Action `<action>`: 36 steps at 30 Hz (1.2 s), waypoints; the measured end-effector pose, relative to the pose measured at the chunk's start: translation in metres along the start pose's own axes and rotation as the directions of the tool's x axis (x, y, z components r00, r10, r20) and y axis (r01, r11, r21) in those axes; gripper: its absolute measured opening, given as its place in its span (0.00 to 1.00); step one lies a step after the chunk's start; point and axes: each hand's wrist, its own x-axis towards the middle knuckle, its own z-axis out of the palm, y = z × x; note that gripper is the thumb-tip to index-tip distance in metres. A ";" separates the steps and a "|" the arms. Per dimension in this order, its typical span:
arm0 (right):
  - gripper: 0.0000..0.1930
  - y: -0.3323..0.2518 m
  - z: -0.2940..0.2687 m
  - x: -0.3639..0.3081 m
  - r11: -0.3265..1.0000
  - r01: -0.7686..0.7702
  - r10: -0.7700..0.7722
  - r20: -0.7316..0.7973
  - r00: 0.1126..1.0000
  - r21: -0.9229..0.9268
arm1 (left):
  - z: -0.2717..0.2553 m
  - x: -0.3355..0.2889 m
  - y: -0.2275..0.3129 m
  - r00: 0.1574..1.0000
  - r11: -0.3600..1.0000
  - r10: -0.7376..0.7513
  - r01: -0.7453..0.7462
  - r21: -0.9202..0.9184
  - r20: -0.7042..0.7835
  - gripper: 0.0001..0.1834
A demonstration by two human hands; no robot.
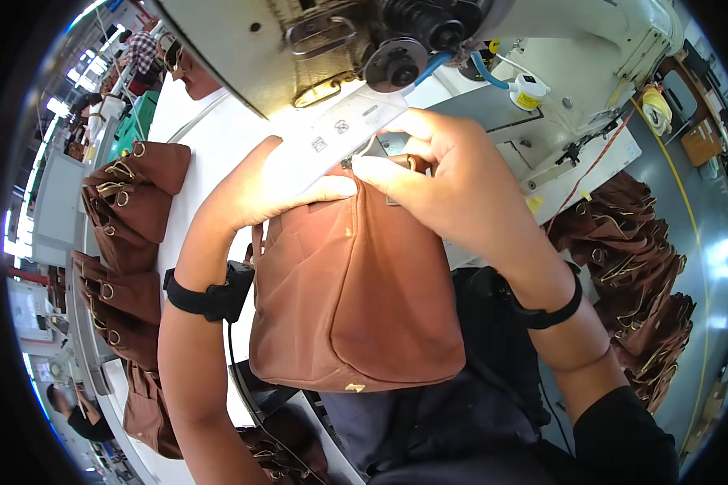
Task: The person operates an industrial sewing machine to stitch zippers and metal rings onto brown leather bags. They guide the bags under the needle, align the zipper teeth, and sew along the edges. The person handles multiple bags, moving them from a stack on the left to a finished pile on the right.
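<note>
A brown leather bag (396, 299) hangs in front of me, its top edge up under the head of a sewing machine (247, 48). My left hand (287, 182) is closed on the bag's upper left edge, its thumb on the near side and its other fingers lost in the lamp's glare. At the upper right edge my right hand (445, 166) pinches the bag, thumb in front and fingers curled behind. A clear plastic guard (344, 129) covers part of the sewing area. The needle is hidden from me.
Several brown bags (125, 299) line the left side of the white table (178, 113). A heap of brown bags (631, 283) lies to the right. Beside the machine's arm stands a small white bottle (530, 91). Other people work far left.
</note>
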 end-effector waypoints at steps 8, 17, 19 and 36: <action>0.11 0.016 -0.009 0.006 0.631 0.434 -0.590 -0.034 0.807 -0.643 | 0.010 -0.004 -0.028 0.994 0.997 0.055 -0.060 -0.049 -0.090 0.23; 0.14 0.009 -0.020 0.036 0.804 0.320 -0.307 0.110 0.945 -0.501 | -0.001 0.005 0.005 0.944 0.955 -0.285 0.295 -0.038 0.165 0.27; 0.14 0.007 -0.027 0.045 0.803 0.280 -0.188 0.222 0.957 -0.527 | -0.001 0.003 -0.030 0.991 0.968 0.132 -0.129 0.216 -0.001 0.16; 0.14 0.000 -0.031 0.058 0.842 0.083 0.077 0.270 0.960 -0.534 | 0.007 -0.002 -0.040 0.989 0.985 -0.137 0.141 -0.095 0.054 0.13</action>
